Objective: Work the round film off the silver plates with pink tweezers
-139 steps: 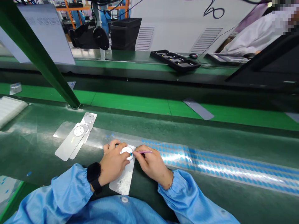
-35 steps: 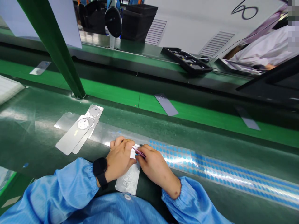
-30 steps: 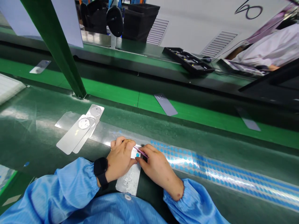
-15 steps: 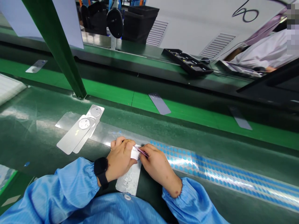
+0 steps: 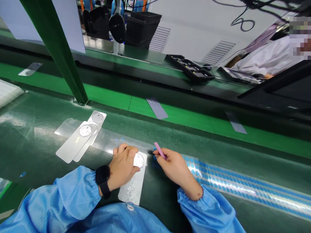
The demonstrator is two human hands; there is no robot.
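Note:
A pale phone back panel [image 5: 132, 187] with a round camera area lies on the bench in front of me. My left hand [image 5: 123, 166] holds it, fingers curled over its upper left side and the thumb near the camera area. To the right, my right hand [image 5: 173, 163] pinches pink tweezers [image 5: 160, 151] over the near end of a clear sheet of blue round stickers [image 5: 225, 176]. Whether the tweezers hold a sticker is unclear. The tweezers are apart from the panel.
Several similar panels [image 5: 73, 142] overlap on the bench at left. Behind runs a green conveyor belt [image 5: 111, 100] with spaced panels [image 5: 157, 108]. A slanted green post [image 5: 60, 58] rises at left. A black tray [image 5: 189, 68] sits beyond, and a person in white [image 5: 264, 58] is at far right.
My right hand has moved right with the tweezers, away from the panel's camera area to the sticker sheet. My left hand stays on the panel. Panels on the belt appear shifted slightly left.

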